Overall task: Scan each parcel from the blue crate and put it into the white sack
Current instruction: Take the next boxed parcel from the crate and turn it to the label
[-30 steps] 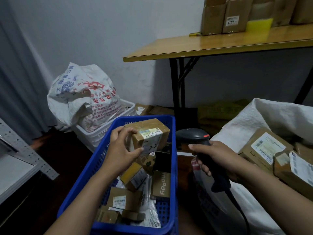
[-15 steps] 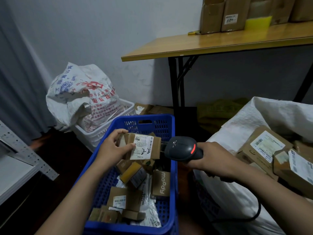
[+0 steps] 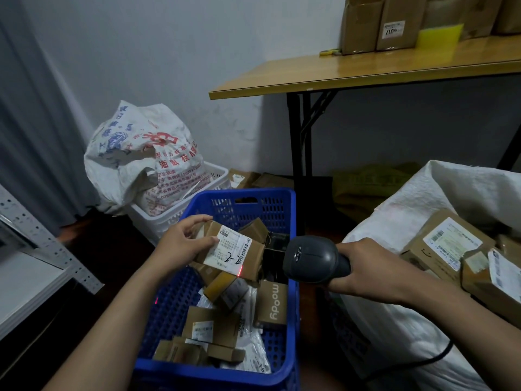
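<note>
My left hand (image 3: 183, 244) grips a small brown parcel (image 3: 232, 251) by its left end, above the blue crate (image 3: 291, 277). The parcel's white label faces up and a red scanner light falls on its lower right corner. My right hand (image 3: 366, 268) holds a dark grey barcode scanner (image 3: 311, 259), whose head points left at the parcel from close by. Several more brown parcels (image 3: 272, 303) and white mailers lie in the crate. The white sack (image 3: 408, 320) lies open at the right, with labelled boxes (image 3: 448, 244) inside.
A white basket (image 3: 174, 218) with a printed white bag (image 3: 141, 159) stands behind the crate. A wooden folding table (image 3: 366, 70) with cardboard boxes (image 3: 380, 21) is at the upper right. A metal shelf (image 3: 36, 249) juts in from the left. The scanner cable (image 3: 423, 359) trails over the sack.
My left hand turned the parcel so its label faces up and lowered it a little. My right hand swung the scanner round to point at the label, and the red light now falls on the parcel.
</note>
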